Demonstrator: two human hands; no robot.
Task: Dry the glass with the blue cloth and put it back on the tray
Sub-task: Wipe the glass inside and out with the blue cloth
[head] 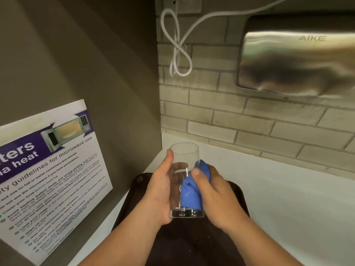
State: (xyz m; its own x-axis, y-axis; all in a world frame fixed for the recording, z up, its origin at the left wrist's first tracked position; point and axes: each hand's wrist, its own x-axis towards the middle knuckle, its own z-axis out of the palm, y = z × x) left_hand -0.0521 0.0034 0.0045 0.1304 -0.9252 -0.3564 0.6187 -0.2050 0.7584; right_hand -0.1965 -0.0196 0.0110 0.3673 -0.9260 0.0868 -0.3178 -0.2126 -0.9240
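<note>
A tall clear glass [184, 156] is held upright above the dark tray [236, 191]. My left hand [159, 191] grips the glass on its left side, thumb up near the rim. My right hand [213, 194] presses the bunched blue cloth [189, 192] against the right side of the glass, with the thumb on the front of the glass. The cloth shows through the glass wall. The glass's thick base is level with my wrists.
The tray lies on a white counter [278, 198] in a corner. A microwave safety poster [51, 173] hangs on the grey left wall. On the brick back wall are a steel hand dryer [299, 60] and its looped white cable [178, 48].
</note>
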